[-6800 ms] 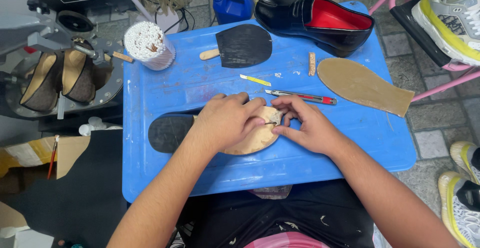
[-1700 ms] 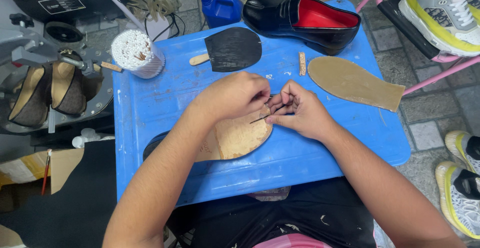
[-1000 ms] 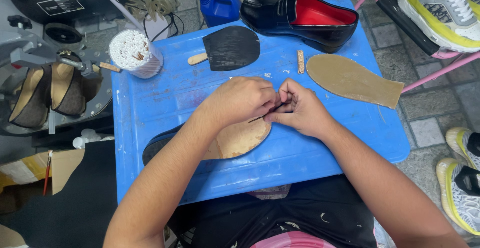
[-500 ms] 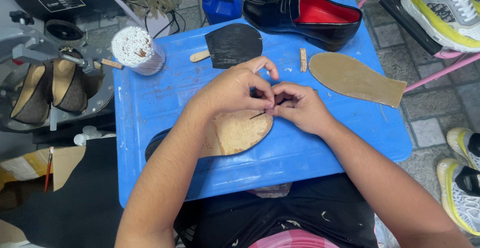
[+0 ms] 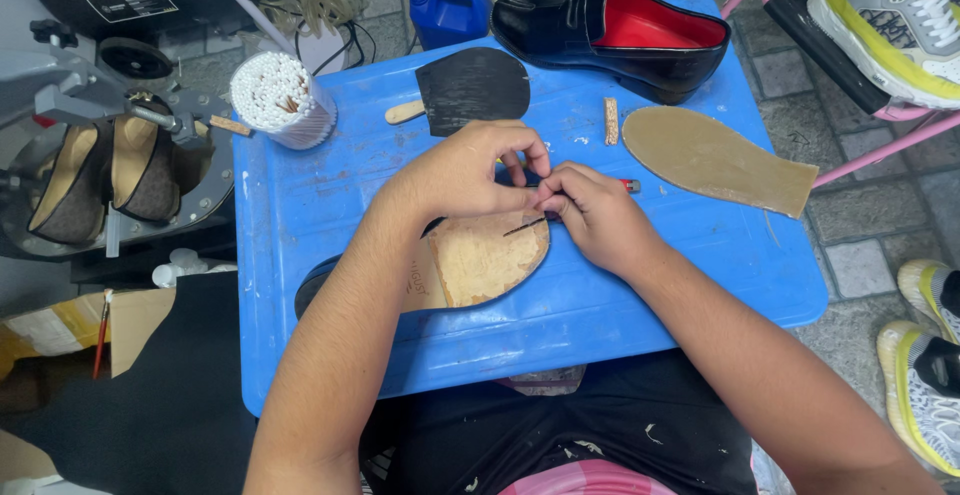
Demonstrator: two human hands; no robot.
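Observation:
A tan shoe sole point(image 5: 480, 260) with a black heel end point(image 5: 318, 293) lies flat on the blue plastic table point(image 5: 300, 215). My left hand point(image 5: 465, 170) curls over the sole's toe edge, its fingertips pinched on the rim. My right hand point(image 5: 598, 217) sits right beside it, fingers closed on a thin dark needle-like tool point(image 5: 524, 226) whose tip rests on the toe edge. The two hands touch at the fingertips. A red pen point(image 5: 629, 186) pokes out behind my right hand.
At the table's back stand a black loafer with red lining point(image 5: 610, 30), a black half sole point(image 5: 475, 85), a small cork piece point(image 5: 611, 120) and a cup of white swabs point(image 5: 275, 100). A tan insole point(image 5: 715, 160) lies right. Sneakers point(image 5: 900, 15) sit beyond the right edge, a machine with shoes point(image 5: 110, 165) left.
My left hand went from lying flat on the sole to pinching its toe edge. Both hands have closed together there. In the last half second they barely moved.

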